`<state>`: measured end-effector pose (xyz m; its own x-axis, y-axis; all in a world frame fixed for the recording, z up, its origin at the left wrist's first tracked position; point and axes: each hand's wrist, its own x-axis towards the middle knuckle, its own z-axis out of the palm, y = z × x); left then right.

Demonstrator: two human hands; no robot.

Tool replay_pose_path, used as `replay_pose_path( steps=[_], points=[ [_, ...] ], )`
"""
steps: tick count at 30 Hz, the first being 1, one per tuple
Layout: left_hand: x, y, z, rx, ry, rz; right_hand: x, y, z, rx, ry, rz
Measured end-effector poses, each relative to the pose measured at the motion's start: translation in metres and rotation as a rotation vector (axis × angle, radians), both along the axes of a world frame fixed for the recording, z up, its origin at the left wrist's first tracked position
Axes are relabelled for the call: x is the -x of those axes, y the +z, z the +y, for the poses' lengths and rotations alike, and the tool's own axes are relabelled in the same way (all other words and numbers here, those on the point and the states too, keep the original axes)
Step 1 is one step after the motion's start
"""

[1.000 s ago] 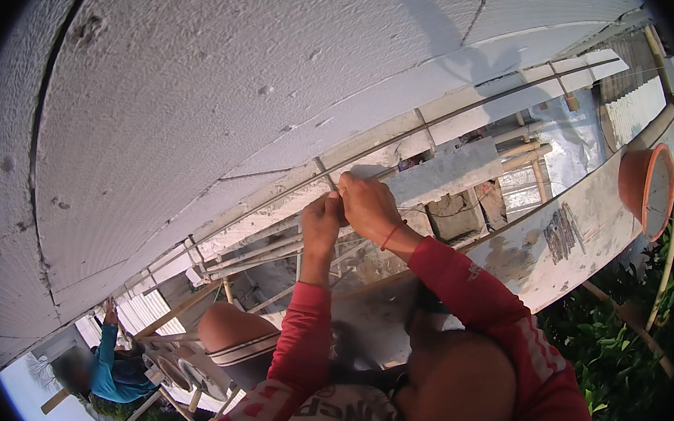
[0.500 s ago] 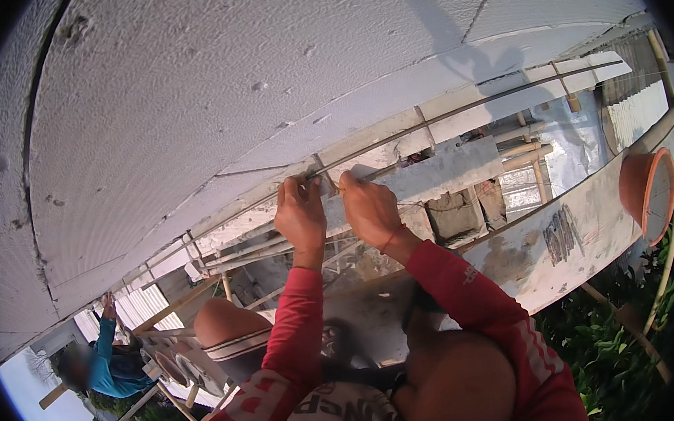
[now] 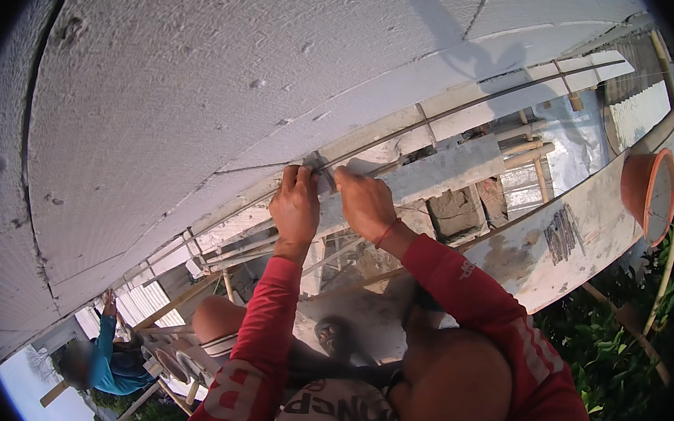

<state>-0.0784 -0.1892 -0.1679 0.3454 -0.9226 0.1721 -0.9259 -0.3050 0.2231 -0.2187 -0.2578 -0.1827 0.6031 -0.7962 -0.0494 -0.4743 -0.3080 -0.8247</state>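
My left hand (image 3: 295, 206) reaches up to a long thin rod (image 3: 525, 85) along the edge of the pale textured wall (image 3: 208, 78), its fingers curled at the rod beside a short crosspiece (image 3: 425, 122)-like joint. My right hand (image 3: 364, 208) is just to its right and slightly lower, thumb and fingers bent together at that same joint; what they pinch is hidden. A strip of pale grey board (image 3: 444, 166) runs behind my hands, over poles and rubble.
An orange bucket (image 3: 636, 191) stands at the right on a stained plank (image 3: 536, 274). A co-worker (image 3: 116, 366) in blue reaches to the wall at the lower left, beside bamboo poles (image 3: 170, 307) and buckets. Leafy branches (image 3: 608, 339) are below right.
My hands were together on the joint; my left hand has moved up and left, away from my right, onto the rod. My right hand has shifted slightly; both forearms moved a little left.
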Motion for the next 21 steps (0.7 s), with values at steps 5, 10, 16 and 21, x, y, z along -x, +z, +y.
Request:
replay_pose_path(
  steps=[5,10,16,21],
  points=[
    [0.003,0.0,-0.003,-0.123,0.091,0.041,-0.008,0.001,-0.023,0.051,0.034,0.039],
    [-0.002,0.014,-0.006,-0.171,0.049,0.125,-0.001,0.002,-0.02,-0.045,0.09,0.036],
    [0.0,0.026,-0.011,-0.128,0.079,0.19,0.007,0.006,-0.014,-0.062,0.105,-0.019],
    [0.006,0.019,-0.012,-0.133,0.108,0.129,0.007,0.002,-0.012,-0.013,0.138,0.021]
  ],
)
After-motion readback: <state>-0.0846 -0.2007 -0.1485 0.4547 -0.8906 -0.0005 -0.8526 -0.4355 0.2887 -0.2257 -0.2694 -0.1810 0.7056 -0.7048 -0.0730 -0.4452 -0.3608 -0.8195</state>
